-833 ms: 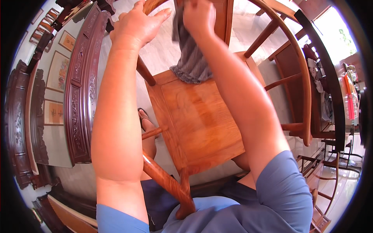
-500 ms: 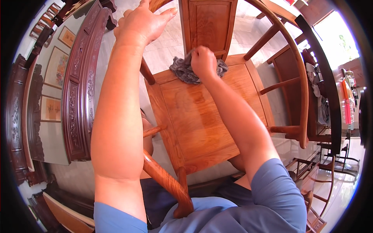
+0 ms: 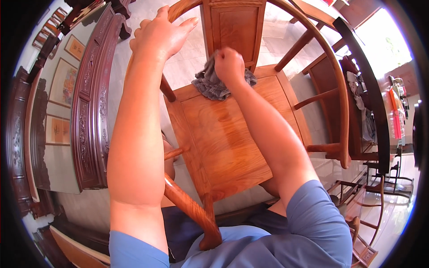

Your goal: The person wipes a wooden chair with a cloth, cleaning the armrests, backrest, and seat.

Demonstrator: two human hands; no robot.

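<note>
Left hand (image 3: 157, 35): laid over the curved brown wooden rail (image 3: 187, 6), thumb spread; whether it is gripped cannot be told.
Right hand (image 3: 229, 67): curled into a fist, a crumpled grey cloth (image 3: 206, 85) held.
Cloth: bunched on the flat brown wooden seat (image 3: 223, 134), by the upright panelled backrest (image 3: 234, 29).

A glossy orange-brown wooden chair seat (image 3: 223, 134) bearing a crumpled, dark grey textured cloth (image 3: 210, 88).
The seat is four-sided, with a boldly grained centre panel set in a flat wooden frame; the cloth lies bunched at its far edge, against or just before the upright brown wooden back panel (image 3: 234, 27), part of it lifted. Below spreads a pale, grey-veined floor (image 3: 184, 64).
</note>
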